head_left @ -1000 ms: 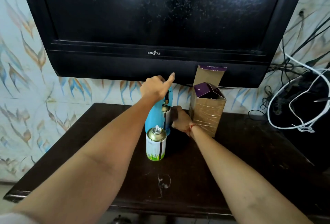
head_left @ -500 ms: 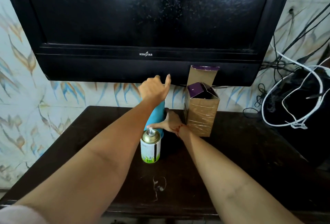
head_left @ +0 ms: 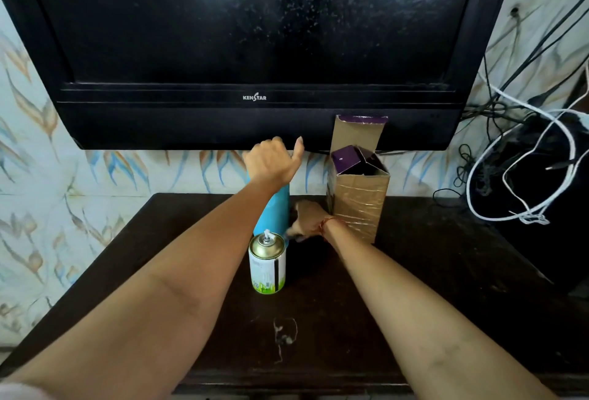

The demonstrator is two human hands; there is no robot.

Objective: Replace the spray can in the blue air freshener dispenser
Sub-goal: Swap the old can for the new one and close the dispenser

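Note:
The blue air freshener dispenser (head_left: 276, 211) stands upright at the back of the dark wooden table (head_left: 430, 288), its front closed and its top hidden by my hand. My left hand (head_left: 273, 161) grips the dispenser's top from above, thumb sticking up. My right hand (head_left: 308, 220) is pressed against the dispenser's lower right side, with the fingertips blurred. A spray can (head_left: 267, 264) with a gold top, white nozzle and white-green label stands alone just in front of the dispenser, touched by neither hand.
An open brown cardboard box (head_left: 358, 199) with purple flaps stands right of the dispenser, close to my right wrist. A large black TV (head_left: 255, 49) hangs right above. Tangled white and black cables (head_left: 522, 176) crowd the right side. A thread scrap (head_left: 285, 332) lies on the near table.
The dispenser's front, open a second ago with a can visible inside, is now closed. My right hand slid down from its open edge to its lower side. The view shifted slightly.

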